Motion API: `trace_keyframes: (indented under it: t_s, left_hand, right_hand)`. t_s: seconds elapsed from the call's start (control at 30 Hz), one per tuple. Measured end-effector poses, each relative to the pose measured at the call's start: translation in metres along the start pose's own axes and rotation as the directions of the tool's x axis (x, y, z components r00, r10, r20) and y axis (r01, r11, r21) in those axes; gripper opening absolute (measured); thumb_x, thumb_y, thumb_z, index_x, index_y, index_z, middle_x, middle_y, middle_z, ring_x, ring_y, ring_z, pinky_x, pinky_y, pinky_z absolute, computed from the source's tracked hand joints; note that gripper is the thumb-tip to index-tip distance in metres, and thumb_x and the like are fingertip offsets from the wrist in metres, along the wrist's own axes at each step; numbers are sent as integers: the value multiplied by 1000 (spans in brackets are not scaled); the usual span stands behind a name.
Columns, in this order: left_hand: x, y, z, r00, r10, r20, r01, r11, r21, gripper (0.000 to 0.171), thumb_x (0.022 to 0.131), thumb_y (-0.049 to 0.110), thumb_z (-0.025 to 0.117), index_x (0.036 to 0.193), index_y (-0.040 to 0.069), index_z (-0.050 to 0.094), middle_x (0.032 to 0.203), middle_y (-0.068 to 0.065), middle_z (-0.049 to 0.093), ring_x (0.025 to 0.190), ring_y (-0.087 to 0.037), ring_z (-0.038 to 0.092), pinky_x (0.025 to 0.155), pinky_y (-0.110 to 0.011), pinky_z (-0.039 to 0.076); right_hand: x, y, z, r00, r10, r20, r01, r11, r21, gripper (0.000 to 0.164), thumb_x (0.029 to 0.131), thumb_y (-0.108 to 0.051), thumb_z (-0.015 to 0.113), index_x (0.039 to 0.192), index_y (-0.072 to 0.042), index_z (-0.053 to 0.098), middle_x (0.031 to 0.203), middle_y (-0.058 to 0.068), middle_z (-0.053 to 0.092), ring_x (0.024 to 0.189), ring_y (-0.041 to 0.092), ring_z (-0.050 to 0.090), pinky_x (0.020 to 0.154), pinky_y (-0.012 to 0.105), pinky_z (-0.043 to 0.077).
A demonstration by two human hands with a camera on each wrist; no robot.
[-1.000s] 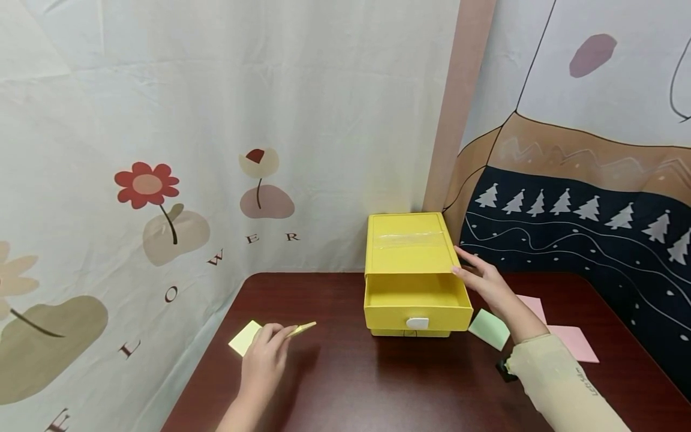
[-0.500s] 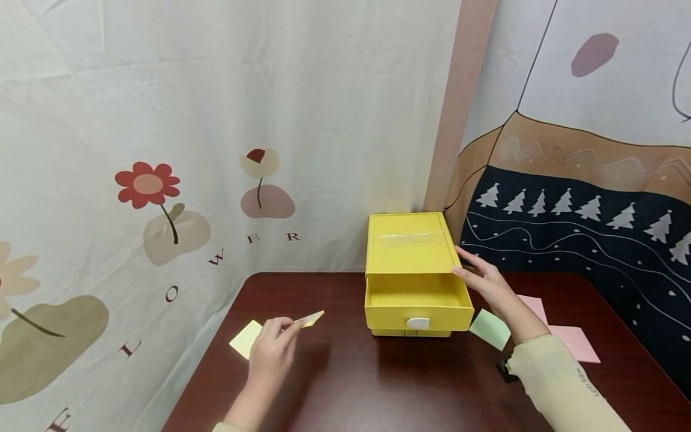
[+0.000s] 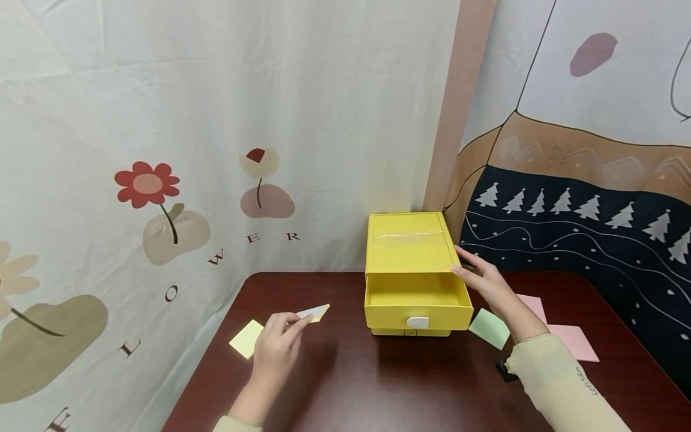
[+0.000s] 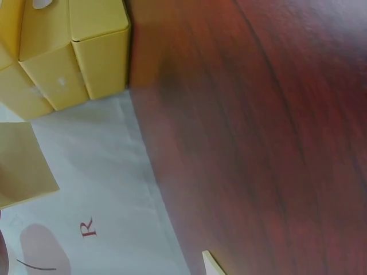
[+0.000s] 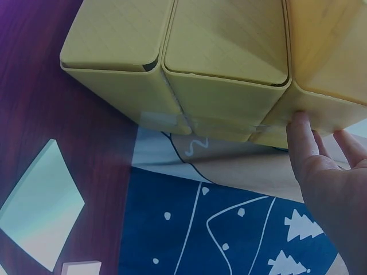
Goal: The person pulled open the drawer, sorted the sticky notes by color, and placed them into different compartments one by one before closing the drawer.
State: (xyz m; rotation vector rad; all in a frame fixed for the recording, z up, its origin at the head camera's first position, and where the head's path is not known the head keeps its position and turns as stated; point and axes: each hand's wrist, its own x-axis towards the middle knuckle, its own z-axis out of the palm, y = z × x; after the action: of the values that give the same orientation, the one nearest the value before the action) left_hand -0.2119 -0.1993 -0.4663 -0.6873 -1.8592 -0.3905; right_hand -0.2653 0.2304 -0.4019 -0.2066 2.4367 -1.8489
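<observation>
L hand [image 3: 278, 345]: thumb & fingers pinch one edge of a yellow sticky note [image 3: 320, 312] (1 sheet or several, can't tell), tilted above the table [image 3: 432, 396], L of the yellow box [image 3: 410, 243] & apart from it. R hand [image 3: 491, 285]: fingers approx. straight, tips touching box's R side, gripping nothing. Tips for this: pinch lightly so the paper doesn't crease; R hand gentle, so box doesn't skid. Top drawer [image 3: 391, 320] is pulled out. 2nd yellow note [image 3: 245, 340] lies just beside L hand; green note [image 3: 489, 330] + pink notes [image 3: 573, 344] near R arm.
</observation>
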Motion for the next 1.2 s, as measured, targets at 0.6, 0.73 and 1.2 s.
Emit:
trace_keyframes:
  t_s: [0.6, 0.73, 1.2]
  left_hand:
    - [31, 11, 2, 993, 83, -85, -85, 996, -16, 32, 84, 0, 50, 94, 14, 76, 80, -5, 61, 68, -23, 55, 51, -29, 39]
    - [39, 14, 3, 990, 97, -104, -100, 995, -29, 31, 85, 0, 49, 93, 13, 77, 78, -5, 61, 67, -23, 54, 52, -29, 40]
    - [59, 32, 5, 974, 132, -182, -148, 986, -79, 29, 87, 0, 52, 93, 12, 77, 77, -6, 61, 67, -23, 54, 57, -28, 43]
  right_hand:
    - [1, 1, 0, 1000, 1, -5, -1, 1000, -2, 70, 95, -41, 53, 153, -24, 18, 155, 19, 21, 131, 40, 39, 106, 56, 33]
    - [1, 2, 0, 1000, 2, -7, -2, 1000, -3, 70, 95, -41, 53, 153, -24, 18, 155, 19, 23, 131, 40, 39, 105, 56, 33]
    - [0, -1, 1, 1000, -1, -3, 1, 1000, 2, 70, 95, -41, 53, 153, -22, 18, 155, 19, 22, 131, 40, 39, 105, 57, 33]
